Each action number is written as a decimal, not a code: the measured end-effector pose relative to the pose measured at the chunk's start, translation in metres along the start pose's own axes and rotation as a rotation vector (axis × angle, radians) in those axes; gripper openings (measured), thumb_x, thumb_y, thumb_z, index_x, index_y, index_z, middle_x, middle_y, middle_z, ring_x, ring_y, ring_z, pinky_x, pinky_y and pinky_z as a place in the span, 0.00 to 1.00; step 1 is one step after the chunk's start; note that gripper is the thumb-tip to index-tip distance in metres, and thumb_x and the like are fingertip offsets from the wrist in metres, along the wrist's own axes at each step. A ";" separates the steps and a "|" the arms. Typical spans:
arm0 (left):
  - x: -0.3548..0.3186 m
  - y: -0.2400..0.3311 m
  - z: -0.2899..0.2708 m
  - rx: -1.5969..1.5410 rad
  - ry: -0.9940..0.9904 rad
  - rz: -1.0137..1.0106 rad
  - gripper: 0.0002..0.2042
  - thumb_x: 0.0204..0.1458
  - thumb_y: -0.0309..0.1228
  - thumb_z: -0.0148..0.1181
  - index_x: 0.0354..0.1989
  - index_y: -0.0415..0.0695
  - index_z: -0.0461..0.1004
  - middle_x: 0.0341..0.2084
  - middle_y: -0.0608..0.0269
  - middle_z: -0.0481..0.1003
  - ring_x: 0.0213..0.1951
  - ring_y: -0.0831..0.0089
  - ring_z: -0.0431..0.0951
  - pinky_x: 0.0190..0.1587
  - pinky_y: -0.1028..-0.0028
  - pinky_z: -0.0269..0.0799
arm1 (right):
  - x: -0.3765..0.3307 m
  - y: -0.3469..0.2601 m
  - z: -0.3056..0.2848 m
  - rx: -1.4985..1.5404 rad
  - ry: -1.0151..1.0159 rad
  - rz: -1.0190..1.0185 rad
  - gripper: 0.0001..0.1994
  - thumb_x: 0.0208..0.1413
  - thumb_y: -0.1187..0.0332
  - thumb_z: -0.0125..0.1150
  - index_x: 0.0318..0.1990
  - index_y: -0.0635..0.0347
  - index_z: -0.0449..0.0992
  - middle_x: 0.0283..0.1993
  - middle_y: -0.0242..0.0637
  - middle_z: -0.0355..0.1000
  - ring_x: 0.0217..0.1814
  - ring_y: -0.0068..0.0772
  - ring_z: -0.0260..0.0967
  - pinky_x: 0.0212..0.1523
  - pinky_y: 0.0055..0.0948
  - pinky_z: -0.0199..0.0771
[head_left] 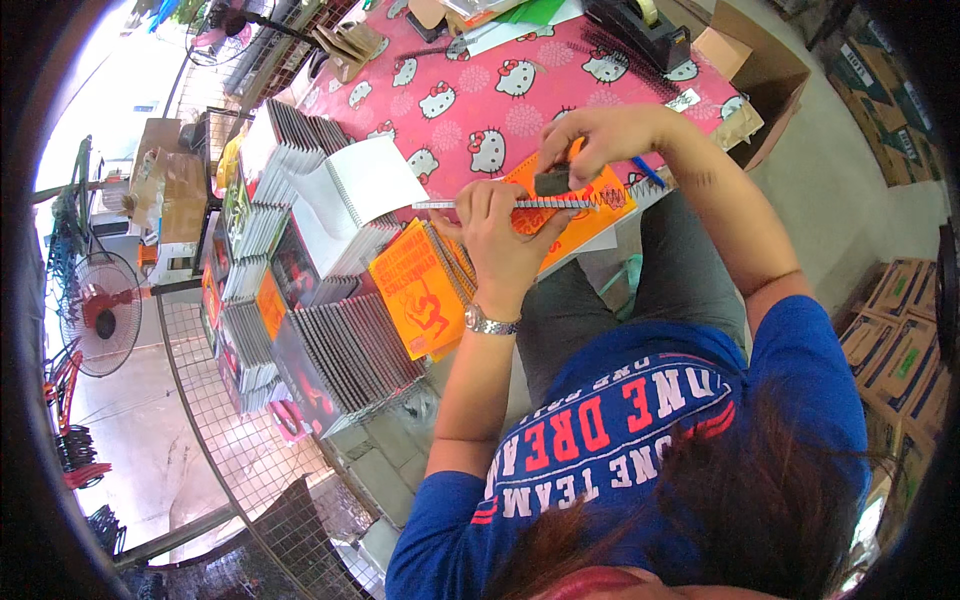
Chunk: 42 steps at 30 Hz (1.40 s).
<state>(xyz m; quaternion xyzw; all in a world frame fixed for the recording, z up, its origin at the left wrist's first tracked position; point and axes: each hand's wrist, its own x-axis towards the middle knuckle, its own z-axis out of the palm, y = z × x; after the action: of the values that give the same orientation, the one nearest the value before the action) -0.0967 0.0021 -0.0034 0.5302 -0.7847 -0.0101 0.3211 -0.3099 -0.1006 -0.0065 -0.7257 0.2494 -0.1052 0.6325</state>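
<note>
My left hand (497, 225) grips a thin notebook (440, 205) held edge-on, its fingers closed around the punched edge. A wire coil (640, 193) runs along that edge and sticks out past its right end. Just above the edge, my right hand (600, 140) pinches a small dark block (552, 183); a bit of orange shows by its fingers. Behind and below lies an orange printed cover (585, 225) at the table's near edge. Left of my left wrist is a pile of orange coil-bound notebooks (415, 290).
Stacks of coil-bound notebooks (350, 350) stand on the left, with a white-paged one (375, 180) on top. The pink patterned table (455, 130) holds a blue pen (648, 172), loose black coils (625, 62) and a black tape dispenser (650, 40). Cardboard boxes (775, 75) stand at right.
</note>
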 end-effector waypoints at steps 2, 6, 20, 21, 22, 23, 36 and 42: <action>0.003 -0.020 -0.007 0.014 0.024 0.013 0.23 0.28 0.43 0.77 0.30 0.48 0.73 0.32 0.65 0.70 0.45 0.60 0.67 0.54 0.50 0.51 | 0.001 -0.005 0.002 0.292 -0.016 -0.148 0.25 0.41 0.59 0.66 0.48 0.64 0.78 0.46 0.37 0.71 0.49 0.32 0.68 0.50 0.28 0.68; 0.010 -0.041 -0.014 0.004 0.048 0.116 0.22 0.26 0.35 0.78 0.29 0.45 0.72 0.29 0.63 0.71 0.41 0.59 0.68 0.44 0.62 0.63 | 0.018 -0.018 0.007 0.316 -0.027 -0.239 0.24 0.42 0.61 0.65 0.47 0.66 0.77 0.44 0.37 0.71 0.47 0.29 0.69 0.49 0.27 0.69; 0.011 -0.042 -0.016 -0.064 0.006 0.085 0.23 0.26 0.32 0.77 0.31 0.41 0.71 0.30 0.59 0.70 0.41 0.57 0.66 0.44 0.61 0.64 | 0.036 -0.015 0.001 -0.003 0.049 -0.055 0.24 0.44 0.66 0.63 0.51 0.67 0.75 0.47 0.38 0.75 0.48 0.28 0.71 0.51 0.26 0.68; 0.011 -0.042 -0.015 -0.063 -0.004 0.068 0.23 0.26 0.32 0.77 0.31 0.41 0.71 0.30 0.59 0.71 0.41 0.56 0.66 0.44 0.61 0.64 | 0.035 -0.016 0.001 -0.005 0.054 -0.056 0.24 0.44 0.66 0.63 0.51 0.67 0.75 0.47 0.38 0.75 0.48 0.28 0.71 0.51 0.26 0.68; 0.010 -0.042 -0.015 -0.062 -0.006 0.062 0.23 0.26 0.32 0.77 0.31 0.41 0.71 0.30 0.59 0.71 0.41 0.56 0.66 0.44 0.61 0.64 | 0.036 -0.015 0.005 0.285 -0.042 -0.250 0.25 0.43 0.66 0.64 0.51 0.66 0.75 0.46 0.37 0.75 0.46 0.27 0.70 0.48 0.26 0.69; 0.011 -0.043 -0.015 -0.063 0.007 0.065 0.23 0.26 0.32 0.77 0.32 0.41 0.71 0.30 0.59 0.70 0.42 0.56 0.66 0.44 0.61 0.64 | 0.037 -0.013 0.009 0.576 -0.138 -0.443 0.25 0.42 0.66 0.65 0.51 0.66 0.75 0.45 0.36 0.75 0.44 0.26 0.70 0.46 0.25 0.69; 0.009 -0.074 -0.032 -0.097 0.015 -0.033 0.21 0.30 0.29 0.77 0.31 0.40 0.71 0.31 0.61 0.69 0.40 0.61 0.68 0.41 0.65 0.66 | 0.070 -0.021 0.012 0.746 -0.183 -0.420 0.23 0.44 0.62 0.65 0.48 0.65 0.78 0.41 0.35 0.76 0.42 0.24 0.71 0.44 0.24 0.69; 0.009 -0.093 -0.029 -0.423 -0.112 -0.199 0.17 0.36 0.23 0.74 0.32 0.39 0.70 0.30 0.62 0.67 0.28 0.75 0.70 0.29 0.78 0.67 | 0.084 -0.017 0.009 0.865 -0.263 -0.406 0.29 0.42 0.62 0.66 0.53 0.67 0.73 0.47 0.40 0.73 0.46 0.30 0.72 0.48 0.27 0.71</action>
<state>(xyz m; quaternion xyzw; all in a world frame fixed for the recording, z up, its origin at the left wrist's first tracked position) -0.0071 -0.0366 -0.0096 0.5245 -0.7254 -0.2356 0.3783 -0.2301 -0.1335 -0.0056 -0.4376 -0.0457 -0.2277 0.8687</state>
